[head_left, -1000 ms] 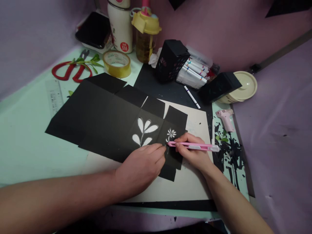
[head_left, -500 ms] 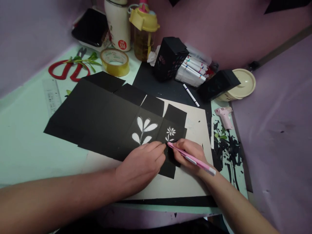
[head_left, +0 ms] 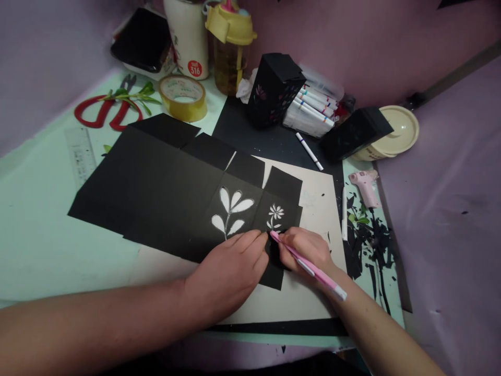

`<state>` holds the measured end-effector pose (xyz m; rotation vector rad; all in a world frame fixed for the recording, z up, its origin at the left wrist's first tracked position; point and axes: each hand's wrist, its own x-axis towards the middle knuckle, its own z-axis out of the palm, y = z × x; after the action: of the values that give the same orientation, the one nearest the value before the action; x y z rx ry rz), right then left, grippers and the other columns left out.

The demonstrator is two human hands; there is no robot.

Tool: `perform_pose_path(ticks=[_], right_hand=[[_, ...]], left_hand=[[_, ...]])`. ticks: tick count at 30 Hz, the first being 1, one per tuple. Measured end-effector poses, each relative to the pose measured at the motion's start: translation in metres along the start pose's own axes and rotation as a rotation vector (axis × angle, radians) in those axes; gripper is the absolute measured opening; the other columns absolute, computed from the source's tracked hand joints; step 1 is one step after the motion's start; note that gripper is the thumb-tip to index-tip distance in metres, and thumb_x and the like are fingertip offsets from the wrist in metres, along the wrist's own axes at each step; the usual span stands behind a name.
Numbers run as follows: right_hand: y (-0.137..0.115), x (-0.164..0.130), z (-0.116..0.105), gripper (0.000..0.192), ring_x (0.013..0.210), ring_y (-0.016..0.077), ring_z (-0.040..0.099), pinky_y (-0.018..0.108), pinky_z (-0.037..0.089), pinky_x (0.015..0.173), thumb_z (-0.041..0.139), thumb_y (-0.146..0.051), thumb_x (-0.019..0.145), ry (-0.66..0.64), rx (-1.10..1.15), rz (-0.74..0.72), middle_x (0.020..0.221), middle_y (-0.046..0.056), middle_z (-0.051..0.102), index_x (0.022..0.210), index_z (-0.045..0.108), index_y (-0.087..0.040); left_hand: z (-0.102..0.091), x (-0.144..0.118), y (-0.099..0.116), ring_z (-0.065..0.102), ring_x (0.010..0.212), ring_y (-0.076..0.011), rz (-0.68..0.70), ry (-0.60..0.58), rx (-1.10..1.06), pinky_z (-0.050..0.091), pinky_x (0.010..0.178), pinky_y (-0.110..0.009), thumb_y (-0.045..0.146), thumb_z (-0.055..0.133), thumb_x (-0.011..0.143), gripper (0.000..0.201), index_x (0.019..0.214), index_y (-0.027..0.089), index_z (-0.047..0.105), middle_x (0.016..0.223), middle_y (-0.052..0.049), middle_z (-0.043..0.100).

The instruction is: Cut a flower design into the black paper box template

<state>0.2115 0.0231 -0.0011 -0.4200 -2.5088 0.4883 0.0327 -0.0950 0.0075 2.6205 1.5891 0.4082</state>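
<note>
A black card box blank point(head_left: 156, 183), lying flat with its flaps spread, has a leafy sprig point(head_left: 236, 201) and a small flower point(head_left: 276, 212) cut through it, showing pale. My left hand point(head_left: 233, 269) presses on the card below the sprig, fingers together and bent, their tips hidden against it. Just right of these fingertips, my right hand point(head_left: 307, 250) grips a slim pink pen-style craft knife point(head_left: 313, 266) like a pen. Its tip end is at the foot of the flower's stem; the blade is too small to make out.
Beneath the card lies a pale board point(head_left: 317, 209). Black scraps point(head_left: 371, 245) and a pink glue gun point(head_left: 365, 188) are at right. Behind stand black boxes point(head_left: 270, 94), markers point(head_left: 313, 112), a yellow-lidded bottle point(head_left: 230, 47), tape point(head_left: 183, 99) and red-handled scissors point(head_left: 94, 112).
The view has shifted slightly. The knife's back end has tipped a little lower, while its front end stays by the flower stem. My left hand stays pressed on the card.
</note>
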Motion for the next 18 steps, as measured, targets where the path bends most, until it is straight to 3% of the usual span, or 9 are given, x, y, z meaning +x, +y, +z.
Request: perform_pose_path(ticks=[8, 18], right_hand=[[-0.0023, -0.0002, -0.0001, 0.022, 0.055, 0.0138, 0.059, 0.026, 0.049, 0.052, 0.058, -0.004, 0.084, 0.049, 0.000, -0.027, 0.065, 0.001, 0.064, 0.075, 0.053, -0.024], [-0.0029, 0.0012, -0.0004, 0.023, 0.051, 0.0115, 0.054, 0.024, 0.046, 0.049, 0.058, 0.001, 0.082, 0.081, 0.010, -0.073, 0.061, -0.001, 0.059, 0.077, 0.051, -0.021]], left_hand=[[-0.0007, 0.0000, 0.0025, 0.061, 0.117, -0.0302, 0.009, 0.081, 0.057, 0.049, 0.102, -0.039, 0.010, 0.045, 0.088, 0.032, 0.112, 0.000, 0.064, 0.124, -0.021, 0.065], [-0.0016, -0.0001, 0.0015, 0.062, 0.115, -0.0293, 0.003, 0.084, 0.069, 0.050, 0.100, -0.037, 0.011, 0.050, 0.086, 0.029, 0.108, 0.003, 0.066, 0.123, -0.019, 0.066]])
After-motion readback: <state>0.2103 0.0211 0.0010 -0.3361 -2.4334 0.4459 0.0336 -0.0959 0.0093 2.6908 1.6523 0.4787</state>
